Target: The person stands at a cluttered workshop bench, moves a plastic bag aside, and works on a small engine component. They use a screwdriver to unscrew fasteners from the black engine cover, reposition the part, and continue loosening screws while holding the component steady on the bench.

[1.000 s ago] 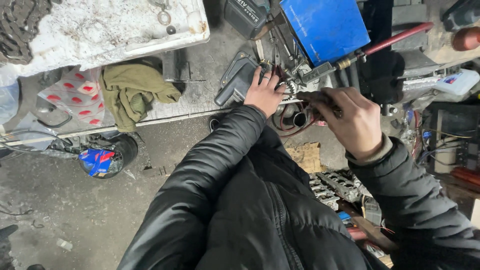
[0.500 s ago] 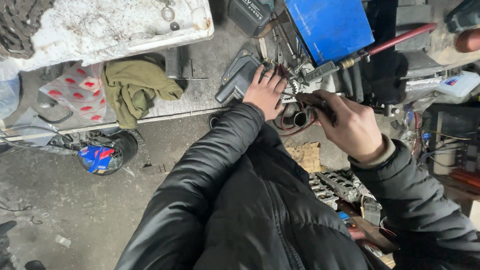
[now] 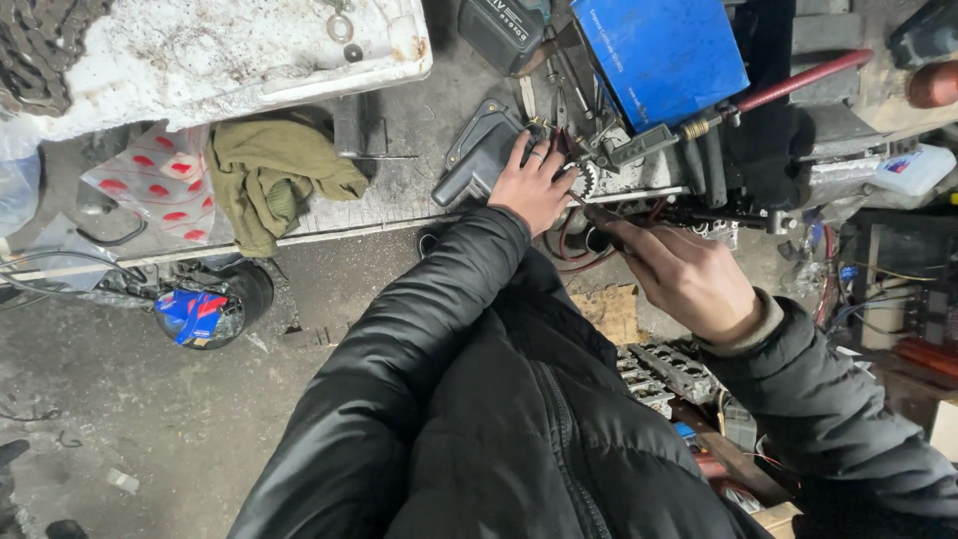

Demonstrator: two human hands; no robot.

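Right hand (image 3: 689,274): fingers curled, pinching something small, not identifiable, beside red wires (image 3: 571,245). Left hand (image 3: 537,185): fingers spread, pressed flat on engine assembly (image 3: 639,175) at workbench (image 3: 399,195) front edge, touching toothed gear (image 3: 584,180). Farther: blue box (image 3: 664,50); olive rag (image 3: 274,175) left.

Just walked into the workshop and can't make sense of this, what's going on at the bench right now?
A person in a black padded jacket leans over a cluttered workbench. Their left hand rests on a grey metal engine part, fingers spread beside a small toothed gear. Their right hand pinches something thin and dark at the machine's edge; what it is cannot be made out. A blue box, an olive rag and a red-handled tool lie nearby.
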